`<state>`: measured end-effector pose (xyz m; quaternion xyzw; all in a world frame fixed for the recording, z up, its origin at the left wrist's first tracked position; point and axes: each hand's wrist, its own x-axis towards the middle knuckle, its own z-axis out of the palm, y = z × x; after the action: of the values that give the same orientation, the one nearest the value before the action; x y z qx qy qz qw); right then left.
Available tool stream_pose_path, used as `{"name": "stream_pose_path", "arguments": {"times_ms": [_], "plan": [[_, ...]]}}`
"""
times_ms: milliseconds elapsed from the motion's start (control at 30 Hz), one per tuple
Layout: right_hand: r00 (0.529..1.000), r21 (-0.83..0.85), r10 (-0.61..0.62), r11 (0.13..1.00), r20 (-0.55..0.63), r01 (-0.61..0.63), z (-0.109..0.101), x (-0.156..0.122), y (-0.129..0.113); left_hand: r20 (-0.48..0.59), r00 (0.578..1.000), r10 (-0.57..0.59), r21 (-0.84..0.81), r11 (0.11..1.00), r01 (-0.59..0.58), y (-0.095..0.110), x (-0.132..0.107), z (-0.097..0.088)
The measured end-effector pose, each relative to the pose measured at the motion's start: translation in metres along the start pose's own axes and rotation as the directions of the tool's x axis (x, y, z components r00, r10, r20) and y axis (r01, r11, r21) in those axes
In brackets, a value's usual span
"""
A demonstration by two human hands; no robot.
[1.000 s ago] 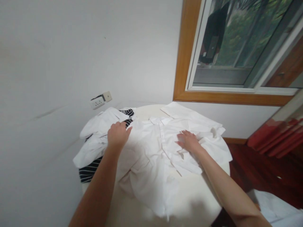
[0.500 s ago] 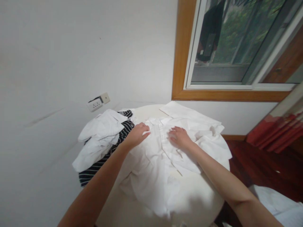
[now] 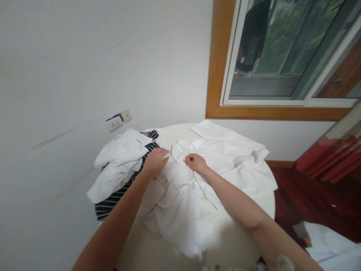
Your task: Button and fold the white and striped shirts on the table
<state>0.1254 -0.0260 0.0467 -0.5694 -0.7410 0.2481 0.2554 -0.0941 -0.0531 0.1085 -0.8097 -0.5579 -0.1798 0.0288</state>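
A white button-front shirt [image 3: 180, 203] lies spread and wrinkled on a round cream table [image 3: 239, 241], its collar toward the wall. My left hand [image 3: 155, 162] rests at the shirt's left edge, thumb and fingers apart with white cloth showing between them. Close to the collar, my right hand [image 3: 196, 163] is closed, fingertips pinching the shirt's front. Beside my left forearm is a pile of clothes: a crumpled white garment [image 3: 122, 148] on top of a black-and-white striped garment [image 3: 113, 205].
A wall with a socket [image 3: 114, 123] borders the table's far left side. Beyond the table is a wood-framed window [image 3: 216, 75]. To the right hangs a red and cream curtain [image 3: 324, 156] above a dark red floor [image 3: 290, 192]. White cloth [image 3: 332, 241] lies at lower right.
My right hand has moved left across the shirt and closed on its front near the collar. My left hand has shifted left, toward the shirt's edge. The cloth by the collar has moved slightly.
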Motion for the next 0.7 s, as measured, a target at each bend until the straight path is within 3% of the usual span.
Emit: {"name": "stream_pose_path", "arguments": {"times_ms": [100,167,267,367,467,533,600,700], "plan": [[0.999,-0.040,0.004,0.999,-0.032,-0.006,0.002,-0.004,0.000,0.168,0.980,-0.107,0.072,0.993,0.096,-0.014,-0.001,0.002],[0.999,-0.043,0.007,0.999,-0.050,-0.010,0.002,-0.006,-0.001,0.303,0.946,-0.114,0.057,0.993,0.102,-0.018,-0.002,0.005],[0.995,-0.015,0.023,1.000,-0.093,-0.024,0.004,-0.005,0.001,0.357,0.927,-0.117,0.039,0.993,0.110,-0.018,-0.001,0.004],[0.987,0.127,0.045,0.992,-0.155,-0.025,0.005,0.000,0.007,0.388,0.905,-0.176,-0.147,0.957,0.250,-0.010,0.000,-0.005],[0.975,0.385,0.139,0.921,-0.174,-0.063,0.007,0.006,0.016,0.469,0.855,-0.223,-0.439,0.781,0.444,-0.004,0.004,-0.010],[0.960,0.543,0.216,0.835,-0.178,-0.087,0.007,0.009,0.021,0.453,0.875,-0.167,-0.540,0.730,0.419,-0.003,0.009,-0.003],[0.946,0.661,0.265,0.746,-0.186,-0.079,0.007,0.012,0.025,0.365,0.926,-0.092,-0.531,0.796,0.289,-0.004,0.013,0.012],[0.926,0.763,0.312,0.645,-0.214,-0.040,0.007,0.014,0.027,0.162,0.983,-0.087,-0.312,0.940,0.134,-0.003,0.018,0.037]]}}
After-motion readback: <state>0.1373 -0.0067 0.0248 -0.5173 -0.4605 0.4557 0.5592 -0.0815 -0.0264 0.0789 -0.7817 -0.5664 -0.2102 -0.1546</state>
